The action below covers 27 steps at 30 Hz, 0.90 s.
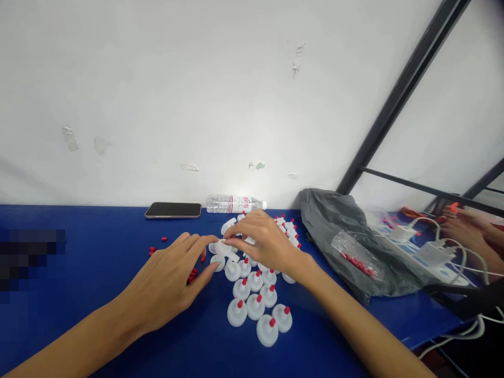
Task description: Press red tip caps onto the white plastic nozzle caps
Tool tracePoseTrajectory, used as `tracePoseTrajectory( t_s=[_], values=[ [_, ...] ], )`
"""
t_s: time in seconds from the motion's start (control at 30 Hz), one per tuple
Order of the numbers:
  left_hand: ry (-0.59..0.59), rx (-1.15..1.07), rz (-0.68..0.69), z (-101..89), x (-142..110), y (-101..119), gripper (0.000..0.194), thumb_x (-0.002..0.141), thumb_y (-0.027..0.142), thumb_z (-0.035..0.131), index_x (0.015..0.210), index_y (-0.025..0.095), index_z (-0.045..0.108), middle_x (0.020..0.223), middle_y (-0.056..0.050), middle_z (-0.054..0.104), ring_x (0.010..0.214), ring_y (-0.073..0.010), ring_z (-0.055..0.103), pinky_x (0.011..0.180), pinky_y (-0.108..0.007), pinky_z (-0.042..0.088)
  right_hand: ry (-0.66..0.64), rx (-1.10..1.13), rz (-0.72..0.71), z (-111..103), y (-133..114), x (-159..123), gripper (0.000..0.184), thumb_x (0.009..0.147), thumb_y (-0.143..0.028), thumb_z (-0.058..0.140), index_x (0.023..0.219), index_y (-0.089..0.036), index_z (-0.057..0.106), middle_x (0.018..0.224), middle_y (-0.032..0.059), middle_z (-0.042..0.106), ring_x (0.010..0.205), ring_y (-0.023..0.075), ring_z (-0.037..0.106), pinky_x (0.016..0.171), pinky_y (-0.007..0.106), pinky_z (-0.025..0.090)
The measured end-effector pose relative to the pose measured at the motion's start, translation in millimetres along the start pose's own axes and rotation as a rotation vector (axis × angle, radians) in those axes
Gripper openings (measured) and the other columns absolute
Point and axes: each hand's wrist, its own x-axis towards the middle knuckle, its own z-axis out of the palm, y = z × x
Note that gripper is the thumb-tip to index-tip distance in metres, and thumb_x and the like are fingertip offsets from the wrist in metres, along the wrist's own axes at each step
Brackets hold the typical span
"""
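My left hand (pixel 173 283) and my right hand (pixel 262 241) meet over a white nozzle cap (pixel 221 247), both pinching it by the fingertips above the blue table (pixel 98 283). Several white nozzle caps with red tips (pixel 255 304) stand in rows just below my hands. More of these capped pieces (pixel 289 228) lie behind my right hand. Small loose red tips (pixel 192 275) are scattered under and to the left of my left hand.
A dark phone (pixel 173 210) and a lying water bottle (pixel 232 203) rest by the white wall. A grey plastic bag (pixel 346 241) with a clear pouch of red tips (pixel 354 257) lies to the right. Another person's hand (pixel 468 231), power strips and cables occupy the far right.
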Motion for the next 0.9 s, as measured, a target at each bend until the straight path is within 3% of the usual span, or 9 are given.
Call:
tracePoseTrajectory(
  t_s=[0.17,0.27,0.43,0.63,0.73,0.83,0.9],
  values=[
    [-0.006,-0.089,0.000,-2.7,1.1,4.8,0.025,0.112,0.043,0.052,0.102,0.025,0.065,0.085,0.001,0.068,0.076,-0.0211,0.065,0.065,-0.032,0.046,0.151,0.022,-0.213,10.4,-23.7,3.0,0.018,0.113,-0.031,0.063,0.103,-0.020,0.074,0.089,-0.0005,0.082,0.078,0.0144,0.072,0.087,0.033,0.047],
    [-0.006,-0.155,-0.093,-6.2,2.2,2.5,0.025,0.110,0.046,0.052,0.107,0.026,0.067,0.088,0.000,0.073,0.074,-0.0201,0.068,0.065,-0.031,0.049,0.160,0.077,-0.171,8.2,-28.8,2.6,0.022,0.114,-0.037,0.059,0.119,-0.020,0.072,0.100,0.0019,0.083,0.090,0.0163,0.075,0.093,0.033,0.051],
    [-0.046,-0.326,-0.342,-12.2,7.5,-1.8,0.039,0.105,0.060,0.055,0.122,0.028,0.066,0.095,0.001,0.080,0.054,-0.0150,0.064,0.055,-0.030,0.051,0.112,0.070,-0.076,6.1,-29.2,0.1,0.041,0.116,-0.045,0.051,0.145,-0.017,0.061,0.143,0.0121,0.074,0.127,0.0235,0.071,0.107,0.039,0.054],
    [-0.091,-0.637,-0.532,-12.5,11.3,3.8,0.045,0.097,0.070,0.065,0.111,0.027,0.063,0.096,0.000,0.083,0.053,-0.0153,0.065,0.052,-0.028,0.051,-0.033,-0.048,-0.024,16.8,-34.0,-1.8,0.055,0.108,-0.044,0.069,0.154,-0.019,0.051,0.148,0.0107,0.071,0.123,0.0250,0.073,0.105,0.042,0.056],
    [-0.120,-0.623,-0.495,-10.7,8.9,4.7,0.040,0.103,0.067,0.057,0.102,0.027,0.060,0.082,0.003,0.079,0.052,-0.0155,0.060,0.051,-0.028,0.045,-0.014,-0.072,-0.020,17.8,-32.9,-2.5,0.040,0.113,-0.041,0.060,0.147,-0.020,0.056,0.132,0.0078,0.079,0.110,0.0212,0.076,0.099,0.038,0.056],
    [-0.107,-0.426,-0.371,-9.8,5.7,2.5,0.041,0.110,0.059,0.045,0.086,0.026,0.054,0.063,0.006,0.065,0.051,-0.0154,0.054,0.052,-0.029,0.036,0.016,-0.092,-0.065,16.3,-29.5,-2.3,0.027,0.116,-0.036,0.055,0.137,-0.021,0.061,0.121,0.0062,0.082,0.103,0.0183,0.077,0.099,0.036,0.053],
    [-0.110,-0.326,-0.290,-9.2,4.5,1.3,0.044,0.111,0.053,0.041,0.080,0.025,0.052,0.061,0.006,0.060,0.052,-0.0152,0.051,0.056,-0.031,0.035,0.045,-0.095,-0.114,17.0,-27.3,-2.0,0.022,0.116,-0.032,0.055,0.133,-0.021,0.062,0.112,0.0043,0.083,0.098,0.0168,0.077,0.099,0.035,0.051]
  ],
)
